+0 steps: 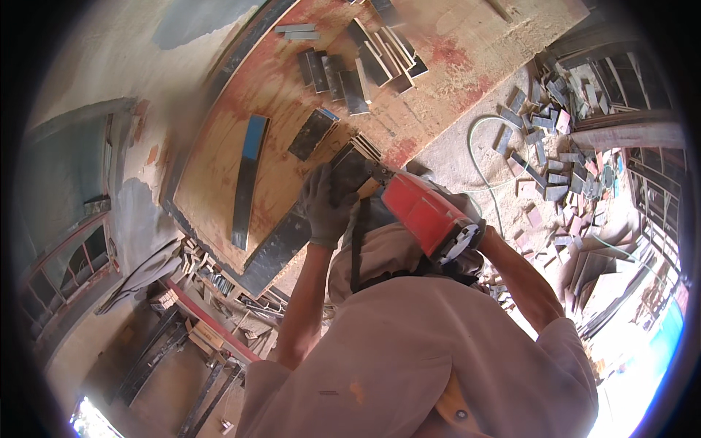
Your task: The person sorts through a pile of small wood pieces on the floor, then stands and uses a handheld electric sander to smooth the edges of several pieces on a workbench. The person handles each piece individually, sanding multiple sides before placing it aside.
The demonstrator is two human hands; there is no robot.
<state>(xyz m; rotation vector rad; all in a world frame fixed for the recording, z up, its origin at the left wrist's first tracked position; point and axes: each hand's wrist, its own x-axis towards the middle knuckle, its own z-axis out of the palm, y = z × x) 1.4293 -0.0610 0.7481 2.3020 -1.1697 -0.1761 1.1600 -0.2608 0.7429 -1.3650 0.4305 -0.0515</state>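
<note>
My left hand, in a dark work glove, grips the near end of a short stack of dark-faced boards with pale wood edges. Its fingers lie along the stack's left side and the thumb is on the right. A red power tool slants across in front of my body, its dark metal nose against or very close to the stack's right side. My right hand is closed around the tool's rear part, and the tool's housing hides most of the fingers. The exact kind of tool cannot be made out.
More boards lie on the stained wooden worktable, including a long dark strip with a blue end. A pale hose loops over the dusty floor to the right, near a heap of offcuts. A wall borders the left.
</note>
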